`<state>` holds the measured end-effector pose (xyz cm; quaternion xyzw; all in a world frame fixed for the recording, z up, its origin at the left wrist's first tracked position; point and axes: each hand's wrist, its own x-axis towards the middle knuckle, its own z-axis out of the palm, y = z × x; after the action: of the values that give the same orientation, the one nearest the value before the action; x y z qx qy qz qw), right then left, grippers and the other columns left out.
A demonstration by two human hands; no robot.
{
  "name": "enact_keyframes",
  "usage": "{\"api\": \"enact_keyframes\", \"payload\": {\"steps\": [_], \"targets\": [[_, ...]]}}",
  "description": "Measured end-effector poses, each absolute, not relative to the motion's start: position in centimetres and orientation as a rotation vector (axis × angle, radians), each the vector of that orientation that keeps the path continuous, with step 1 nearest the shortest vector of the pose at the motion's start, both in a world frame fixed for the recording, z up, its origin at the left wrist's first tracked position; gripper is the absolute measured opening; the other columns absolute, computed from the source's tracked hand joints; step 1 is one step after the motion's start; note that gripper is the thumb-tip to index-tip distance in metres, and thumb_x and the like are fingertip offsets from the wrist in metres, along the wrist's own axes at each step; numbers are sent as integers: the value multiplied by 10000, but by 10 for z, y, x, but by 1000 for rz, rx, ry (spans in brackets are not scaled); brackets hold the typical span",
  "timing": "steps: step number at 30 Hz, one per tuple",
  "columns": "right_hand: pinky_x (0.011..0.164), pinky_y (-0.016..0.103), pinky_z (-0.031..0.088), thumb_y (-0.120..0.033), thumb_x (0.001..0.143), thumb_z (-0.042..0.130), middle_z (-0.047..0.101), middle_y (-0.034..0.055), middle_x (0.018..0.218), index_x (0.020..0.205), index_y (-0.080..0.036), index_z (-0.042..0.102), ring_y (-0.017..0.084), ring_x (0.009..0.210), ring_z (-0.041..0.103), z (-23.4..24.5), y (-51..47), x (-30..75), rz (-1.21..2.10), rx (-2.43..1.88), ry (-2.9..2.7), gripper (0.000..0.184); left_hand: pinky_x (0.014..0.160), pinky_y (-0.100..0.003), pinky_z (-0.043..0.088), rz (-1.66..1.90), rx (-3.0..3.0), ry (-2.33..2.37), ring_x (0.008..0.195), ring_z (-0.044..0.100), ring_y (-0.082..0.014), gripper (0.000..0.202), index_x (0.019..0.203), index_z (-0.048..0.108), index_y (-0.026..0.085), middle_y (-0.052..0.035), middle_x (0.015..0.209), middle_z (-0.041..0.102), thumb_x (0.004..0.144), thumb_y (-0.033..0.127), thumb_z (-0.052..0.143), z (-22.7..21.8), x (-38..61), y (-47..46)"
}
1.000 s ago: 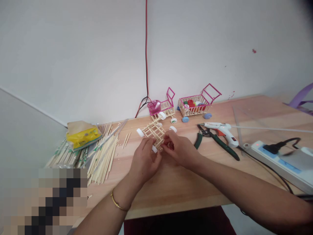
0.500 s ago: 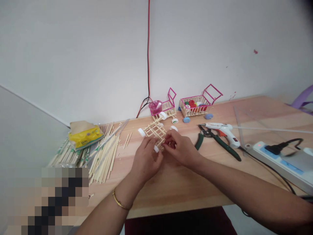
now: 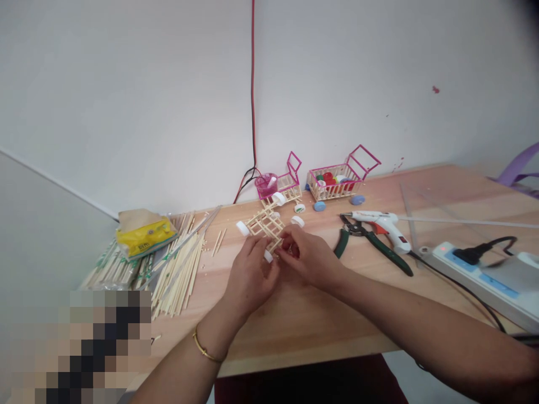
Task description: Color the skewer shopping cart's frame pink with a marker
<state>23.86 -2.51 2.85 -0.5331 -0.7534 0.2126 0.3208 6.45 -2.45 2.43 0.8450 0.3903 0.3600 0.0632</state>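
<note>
Hands (image 3: pixel 252 275) unmoved on cluttered wooden table (image 3: pixel 303 320)

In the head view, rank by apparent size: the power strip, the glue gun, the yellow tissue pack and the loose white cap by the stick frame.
1. power strip, though it lies nearest the camera
2. glue gun and yellow tissue pack: too alike to rank
3. white cap

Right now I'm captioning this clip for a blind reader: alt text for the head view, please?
Two hands, left hand and right hand, hold a small unpainted stick cart with white cap wheels over a wooden table. Loose sticks lie left; pliers and a glue gun right.
</note>
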Motion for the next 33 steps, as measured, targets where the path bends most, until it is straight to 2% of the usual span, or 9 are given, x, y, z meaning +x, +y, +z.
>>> {"api": "enact_keyframes", "payload": {"steps": [4,27,33], "targets": [[603,257,394,-266,840,627,689,16,832,1028,-200,479,149,644,594,31,-25,242,555,-1420,-1998,248,905,-392,526,1087,2538,1172,1040,565,-224,345,1148,514,159,-116,1088,589,807,130,559,24,65,-25],[646,269,441,-180,846,570,695,26,849,978,-208,472,152,668,614,30,-26,240,629,-1353,-1919,167,914,-399,523,1063,2543,1188,1046,564,-228,396,1169,514,164,-116,1094,582,779,113,562,25,65,-24],[639,275,401,-177,854,548,677,45,824,977,-188,513,180,711,605,28,-26,236,422,-1428,-2048,128,919,-404,523,1050,2521,1182,1045,569,-231,405,1172,522,181,-110,1096,587,777,105,562,25,66,-25]]}}
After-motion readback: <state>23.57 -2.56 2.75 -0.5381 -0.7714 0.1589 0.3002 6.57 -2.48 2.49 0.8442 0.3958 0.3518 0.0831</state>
